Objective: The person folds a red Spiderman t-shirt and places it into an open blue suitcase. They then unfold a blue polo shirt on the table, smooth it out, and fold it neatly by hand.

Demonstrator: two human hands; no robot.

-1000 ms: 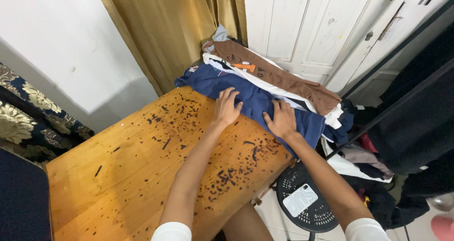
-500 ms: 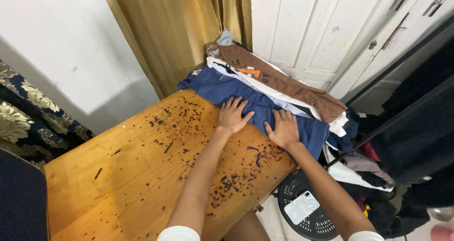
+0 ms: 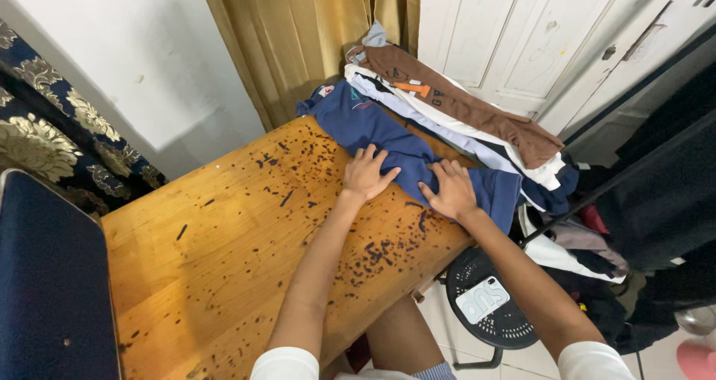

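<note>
head view, looking down at a wooden table (image 3: 224,253) with lots of dark spots. left hand (image 3: 365,175) flat on the near edge of a blue garment (image 3: 388,137), fingers spread a little, not pinching. right hand (image 3: 450,190) flat on the same blue cloth, just beside the left one, fingers spread wide and pressing down. blue garment lying at the far right corner of the table, partly on the wood and partly hanging off the right edge. behind it, touching, a pile of clothes: a white garment (image 3: 477,145) under a brown garment (image 3: 462,104) with a small orange patch. gold curtain (image 3: 298,37) hanging at the far side, next to a white door (image 3: 514,37). white wall (image 3: 97,59) on the left, and a dark cloth with gold flowers (image 3: 60,119) below it. a flat dark blue thing (image 3: 52,283) at the near left. down by the floor on the right, a round black stool (image 3: 492,313) with a phone (image 3: 483,299) in a white case lying on it. dark clothes (image 3: 656,193) heaped on the far right.
</note>
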